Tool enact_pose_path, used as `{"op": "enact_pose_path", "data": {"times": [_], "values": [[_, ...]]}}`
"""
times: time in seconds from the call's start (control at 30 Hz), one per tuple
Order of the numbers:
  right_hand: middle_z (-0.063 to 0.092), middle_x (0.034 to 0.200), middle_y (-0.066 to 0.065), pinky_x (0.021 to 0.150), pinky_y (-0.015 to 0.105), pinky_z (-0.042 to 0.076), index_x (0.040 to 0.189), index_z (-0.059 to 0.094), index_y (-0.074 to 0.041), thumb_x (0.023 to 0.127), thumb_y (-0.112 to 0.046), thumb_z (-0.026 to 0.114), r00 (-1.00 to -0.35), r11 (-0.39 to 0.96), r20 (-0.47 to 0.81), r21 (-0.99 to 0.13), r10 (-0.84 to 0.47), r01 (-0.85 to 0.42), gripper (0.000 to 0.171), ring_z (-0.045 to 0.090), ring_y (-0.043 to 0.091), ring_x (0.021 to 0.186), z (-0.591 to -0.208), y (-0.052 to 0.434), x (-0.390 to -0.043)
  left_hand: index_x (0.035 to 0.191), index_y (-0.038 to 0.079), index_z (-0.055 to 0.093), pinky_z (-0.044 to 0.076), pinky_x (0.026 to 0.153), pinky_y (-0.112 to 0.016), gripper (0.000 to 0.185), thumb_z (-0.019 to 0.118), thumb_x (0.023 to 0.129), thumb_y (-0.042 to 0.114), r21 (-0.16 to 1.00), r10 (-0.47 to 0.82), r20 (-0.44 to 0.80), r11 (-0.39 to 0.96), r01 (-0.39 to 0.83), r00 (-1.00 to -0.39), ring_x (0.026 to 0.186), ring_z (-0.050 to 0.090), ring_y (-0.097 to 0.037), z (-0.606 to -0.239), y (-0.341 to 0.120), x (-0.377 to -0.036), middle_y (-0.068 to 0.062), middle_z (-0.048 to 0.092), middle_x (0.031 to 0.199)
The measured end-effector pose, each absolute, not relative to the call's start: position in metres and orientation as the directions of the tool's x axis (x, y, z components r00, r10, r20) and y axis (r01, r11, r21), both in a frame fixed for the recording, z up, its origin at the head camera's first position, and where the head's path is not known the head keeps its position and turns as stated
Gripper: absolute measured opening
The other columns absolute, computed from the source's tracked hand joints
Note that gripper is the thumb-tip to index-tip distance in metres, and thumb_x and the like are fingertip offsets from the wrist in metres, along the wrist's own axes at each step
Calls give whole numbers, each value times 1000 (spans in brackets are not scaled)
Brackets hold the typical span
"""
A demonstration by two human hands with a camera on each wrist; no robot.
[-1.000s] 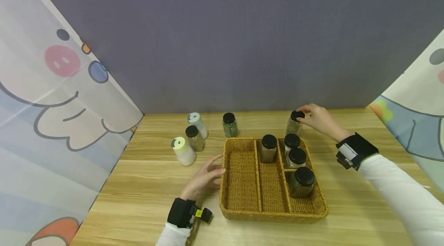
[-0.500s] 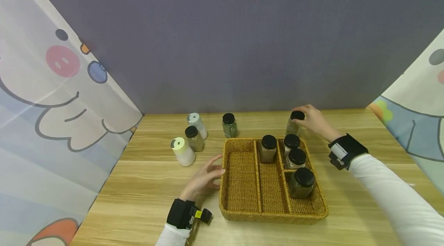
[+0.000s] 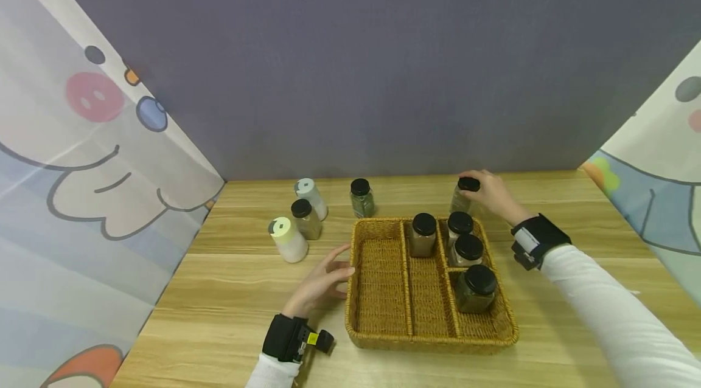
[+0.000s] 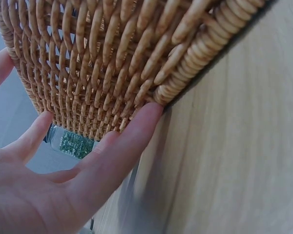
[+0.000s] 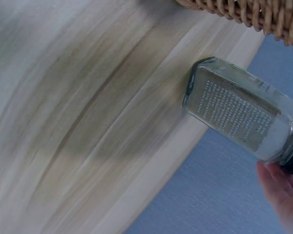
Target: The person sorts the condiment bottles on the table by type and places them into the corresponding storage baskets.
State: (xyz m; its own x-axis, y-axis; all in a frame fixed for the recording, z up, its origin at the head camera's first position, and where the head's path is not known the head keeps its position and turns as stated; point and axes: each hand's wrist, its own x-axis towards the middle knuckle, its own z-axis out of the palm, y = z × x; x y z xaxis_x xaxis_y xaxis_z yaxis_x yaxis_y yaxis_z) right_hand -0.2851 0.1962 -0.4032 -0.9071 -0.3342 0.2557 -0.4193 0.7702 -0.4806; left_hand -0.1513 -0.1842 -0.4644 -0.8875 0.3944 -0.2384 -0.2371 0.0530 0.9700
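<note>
My right hand (image 3: 495,198) grips a square glass spice jar (image 3: 460,202) around its black lid, behind the back right of the wicker basket (image 3: 383,338). In the right wrist view, the jar (image 5: 237,109) shows a printed label and brownish contents; its base is close to the tabletop, and I cannot tell whether it touches. My left hand (image 3: 320,281) rests its fingertips against the basket's left side, fingers extended. Up close, the left wrist view shows those fingertips on the woven wall (image 4: 83,68). Inside the basket, several black-lidded jars stand in the middle and right compartments, including a dark one (image 3: 475,291).
Behind the basket stands a green-filled jar (image 3: 362,199). To the left are a yellow-capped white bottle (image 3: 290,242), a black-lidded jar (image 3: 308,222) and a pale blue-capped white bottle (image 3: 312,196). A grey wall (image 3: 350,72) borders the wooden table's back edge.
My right wrist and forearm have shifted left, and the fingers sit lower around the jar's lid. The jar stays almost in place. My left hand and the basket look unmoved.
</note>
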Motion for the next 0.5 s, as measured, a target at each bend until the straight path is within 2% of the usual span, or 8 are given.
{"op": "enact_pose_path", "data": {"times": [0.1, 0.3, 0.5], "values": [[52, 104, 30, 66, 49, 45, 118, 51, 3, 81, -9, 63, -912, 770, 241, -488, -333, -410, 41, 52, 41, 86, -402, 195, -286, 140, 15, 21, 50, 75, -47, 70, 59, 84, 33, 975, 406, -217, 37, -221, -888, 105, 50, -30, -463, -185, -150, -28, 34, 127], [51, 108, 31, 68, 49, 44, 119, 50, 3, 81, -9, 62, -924, 771, 198, -510, -327, -382, 41, 53, 42, 88, -399, 195, -286, 140, 20, 24, 50, 75, -46, 69, 60, 83, 34, 971, 394, -236, 66, -229, -888, 103, 53, -27, -464, -186, -152, -24, 38, 126], [49, 105, 30, 68, 48, 44, 122, 46, 3, 84, -10, 59, -926, 788, 165, -488, -340, -376, 42, 52, 41, 87, -398, 194, -284, 140, 17, 22, 50, 75, -46, 68, 60, 84, 28, 964, 384, -256, 36, -263, -887, 105, 51, -30, -460, -183, -150, -26, 35, 128]]}}
